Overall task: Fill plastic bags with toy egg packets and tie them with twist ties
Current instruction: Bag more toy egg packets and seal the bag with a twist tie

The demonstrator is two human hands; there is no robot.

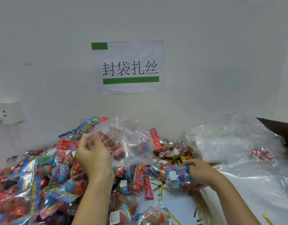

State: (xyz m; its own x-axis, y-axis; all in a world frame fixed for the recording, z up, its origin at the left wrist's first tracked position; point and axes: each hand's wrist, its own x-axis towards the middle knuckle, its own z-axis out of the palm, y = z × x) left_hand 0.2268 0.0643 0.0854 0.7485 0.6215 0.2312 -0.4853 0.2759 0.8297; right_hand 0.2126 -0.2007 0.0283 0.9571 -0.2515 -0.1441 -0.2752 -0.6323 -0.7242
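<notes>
My left hand (93, 157) holds up a clear plastic bag (132, 143) by its edge, above the pile; a packet seems to show inside it. My right hand (201, 173) grips a toy egg packet (176, 175) with blue and purple eggs, low on the table to the right of the bag. A big heap of toy egg packets (42, 181) with red and blue header cards covers the left and centre of the table. Gold twist ties (177, 159) lie in a bunch just behind my right hand, and a few more twist ties (161, 188) are scattered in front.
A stack of empty clear bags (229, 143) lies at the right on the white table (180, 207). A paper sign (128, 67) hangs on the wall behind. A wall socket (6, 113) sits at the far left. A dark object (281, 129) is at the right edge.
</notes>
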